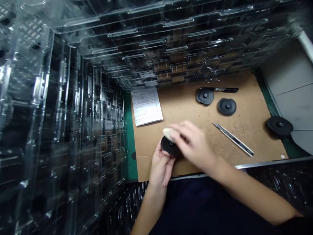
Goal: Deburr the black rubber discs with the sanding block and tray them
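1. Left hand [160, 166] – fingers curled round the lower edge of a black disc [168, 148], holding it just above the near part of the cardboard sheet [186, 109].
2. Right hand [194, 145] – blurred; its fingertips pinch a small whitish piece [168, 133] against the top of the held disc. What the piece is cannot be told.
3. Utility knife [233, 139], lying diagonally on the cardboard, to the right of the hands and apart from them.
4. Green mat [130, 130], showing as a strip along the cardboard's left edge.
5. Printed form [146, 106], flat at the cardboard's far left corner. It has ruled boxes and lines of writing, too small to read.
6. Second disc [227, 106] and third disc [204, 96], flat on the cardboard, near each other but not touching. A fourth disc [279, 125] sits at the right edge.
7. Black pen [220, 89], lying crosswise just behind the third disc.
8. Clear plastic trays [73, 107], stacked in walls at the left and behind. Their compartments look dark, and the contents cannot be made out.
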A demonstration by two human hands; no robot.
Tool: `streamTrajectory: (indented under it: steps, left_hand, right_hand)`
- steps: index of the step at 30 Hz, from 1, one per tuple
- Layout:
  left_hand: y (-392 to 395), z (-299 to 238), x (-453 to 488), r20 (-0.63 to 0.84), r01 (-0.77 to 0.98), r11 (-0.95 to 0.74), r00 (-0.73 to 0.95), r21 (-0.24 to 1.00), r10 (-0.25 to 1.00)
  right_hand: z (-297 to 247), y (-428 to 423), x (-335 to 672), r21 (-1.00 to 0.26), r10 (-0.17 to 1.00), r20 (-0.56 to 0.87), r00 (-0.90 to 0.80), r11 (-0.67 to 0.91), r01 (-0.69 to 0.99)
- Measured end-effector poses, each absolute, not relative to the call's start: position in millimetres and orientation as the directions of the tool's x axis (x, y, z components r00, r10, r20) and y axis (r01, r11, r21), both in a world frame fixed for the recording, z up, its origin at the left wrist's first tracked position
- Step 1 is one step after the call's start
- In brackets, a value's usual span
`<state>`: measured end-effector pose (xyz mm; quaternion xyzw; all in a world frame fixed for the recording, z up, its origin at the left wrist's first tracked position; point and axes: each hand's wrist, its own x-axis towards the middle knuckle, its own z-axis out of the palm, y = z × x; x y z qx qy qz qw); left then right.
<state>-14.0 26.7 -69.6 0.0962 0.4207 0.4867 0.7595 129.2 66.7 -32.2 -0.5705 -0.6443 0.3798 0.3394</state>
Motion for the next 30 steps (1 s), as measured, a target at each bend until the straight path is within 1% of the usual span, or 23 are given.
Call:
streamTrajectory:
  steps: [2,3,5,6,8,10,11,13,14,15,16,18,19,20,21,22,24,25,26,28,30]
  left_hand:
    - [20.2,-64.4,-15.2,-0.564,-0.635,0.553,0.215,0.54,0.798]
    - [16.9,-62.0,-15.2,-0.572,-0.622,0.57,0.228,0.537,0.788]
    - [11.1,-56.9,-14.1,-0.579,-0.598,0.581,0.226,0.553,0.783]
    - [9.0,-53.9,-13.3,-0.576,-0.588,0.576,0.215,0.568,0.788]
    - [6.5,-46.5,-12.6,-0.566,-0.568,0.569,0.206,0.595,0.798]
    - [5.4,-37.6,-13.7,-0.561,-0.551,0.578,0.223,0.602,0.797]
    - [4.8,-33.2,-14.5,-0.565,-0.545,0.586,0.23,0.6,0.792]
    - [2.9,-25.5,-15.1,-0.569,-0.543,0.588,0.227,0.6,0.791]
    - [1.6,-22.5,-14.5,-0.565,-0.546,0.579,0.217,0.606,0.796]
    - [0.1,-20.0,-13.2,-0.555,-0.547,0.567,0.209,0.616,0.805]
    - [-1.5,-17.8,-11.5,-0.539,-0.546,0.552,0.205,0.63,0.817]
    - [-4.4,-13.6,-8.7,-0.505,-0.539,0.531,0.211,0.654,0.837]
    - [-5.7,-11.5,-8.1,-0.493,-0.535,0.527,0.22,0.661,0.842]
    - [-6.9,-9.4,-8.1,-0.482,-0.536,0.522,0.227,0.664,0.846]
    - [-8.1,-7.6,-8.5,-0.475,-0.54,0.519,0.231,0.663,0.849]
    - [-9.5,-6.0,-8.8,-0.476,-0.545,0.518,0.232,0.659,0.849]
    - [-12.5,-3.8,-8.0,-0.491,-0.547,0.522,0.217,0.654,0.843]
    - [-14.0,-2.9,-6.5,-0.496,-0.543,0.522,0.209,0.657,0.842]
    - [-15.4,-2.0,-4.6,-0.499,-0.538,0.523,0.205,0.661,0.842]
    - [-17.4,0.7,-1.0,-0.484,-0.533,0.516,0.213,0.67,0.849]
    - [-18.6,4.6,0.4,-0.466,-0.542,0.521,0.25,0.659,0.849]
  right_hand:
    - [-18.2,55.5,126.4,-0.896,0.973,0.028,-0.231,0.127,0.425]
    - [-11.7,51.3,125.9,-0.901,0.954,0.009,-0.3,0.138,0.411]
    - [-1.6,46.9,126.2,-0.89,0.91,-0.053,-0.41,0.143,0.433]
    - [2.1,45.7,126.3,-0.877,0.907,-0.051,-0.419,0.159,0.453]
    - [7.8,41.7,125.6,-0.853,0.939,0.053,-0.34,0.22,0.474]
    - [13.1,33.3,125.5,-0.857,0.95,0.177,-0.257,0.277,0.435]
    - [16.1,28.3,126.4,-0.87,0.945,0.198,-0.26,0.291,0.397]
    - [22.6,20.3,129.5,-0.896,0.925,0.144,-0.351,0.272,0.35]
    - [25.8,18.3,131.1,-0.897,0.915,0.1,-0.392,0.253,0.362]
    - [28.6,17.4,132.1,-0.887,0.915,0.076,-0.397,0.244,0.392]
    - [30.9,17.1,132.4,-0.868,0.924,0.086,-0.372,0.252,0.427]
    - [34.2,15.1,131.8,-0.834,0.939,0.201,-0.28,0.314,0.454]
    - [35.5,12.4,131.8,-0.829,0.93,0.269,-0.249,0.355,0.433]
    - [36.8,8.7,132.3,-0.834,0.918,0.311,-0.245,0.388,0.393]
    - [38.4,4.5,133.7,-0.847,0.908,0.318,-0.273,0.401,0.348]
    - [40.2,0.5,135.7,-0.865,0.902,0.288,-0.321,0.389,0.319]
    - [44.1,-4.3,139.5,-0.876,0.902,0.189,-0.387,0.333,0.348]
    - [45.7,-4.6,140.3,-0.865,0.912,0.157,-0.379,0.312,0.393]
    - [46.9,-4.1,140.2,-0.844,0.923,0.165,-0.348,0.315,0.434]
    - [47.5,-3.0,138.6,-0.801,0.92,0.284,-0.27,0.382,0.46]
    - [46.5,-6.3,139.8,-0.786,0.882,0.387,-0.269,0.468,0.404]
